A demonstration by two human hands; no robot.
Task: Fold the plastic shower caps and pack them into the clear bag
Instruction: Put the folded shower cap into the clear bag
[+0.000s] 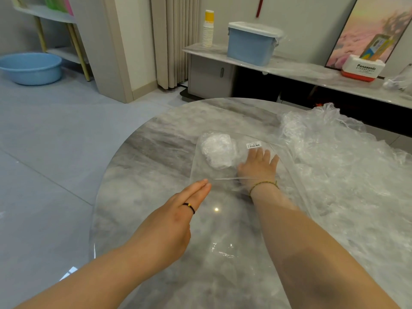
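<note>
right grip (258, 166) flat inside glossy clear bag (201, 172) by crinkled cap (217, 152); left grip (178, 217) flat, empty.

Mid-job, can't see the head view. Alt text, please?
Right hand, fingers spread, lies inside the clear bag beside a folded cap. Left hand lies flat at the bag's near corner; loose caps are heaped on the table's right.

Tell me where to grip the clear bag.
Probably pinch the top layer of the clear bag at its near open edge, from the near left: it lies flat, mouth toward you, and the right hand occupies the mouth's right side.
</note>
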